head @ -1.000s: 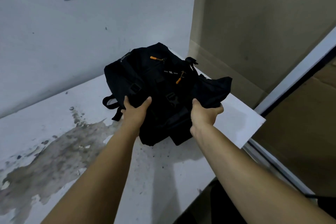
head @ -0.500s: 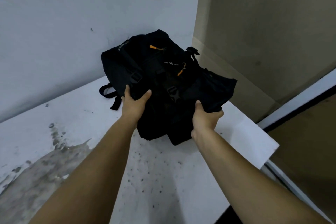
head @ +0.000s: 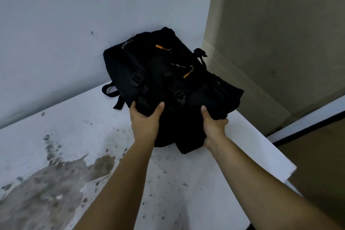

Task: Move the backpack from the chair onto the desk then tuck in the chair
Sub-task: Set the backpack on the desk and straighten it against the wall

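Both hands grip the backpack (head: 164, 80) on desk (head: 242, 145)

1. The black fabric backpack with orange zipper pulls (head: 164, 80) now lies farther back, its top against the white wall (head: 74, 33).
2. Both hands have pushed forward with it over the stained white tabletop (head: 252, 145).

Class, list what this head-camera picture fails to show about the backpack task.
- Chair: out of frame in the head view.
- Fingers of left hand and right hand: hidden under the backpack.
- Backpack logo: too small, too dark.
- Desk front edge: cut off below.
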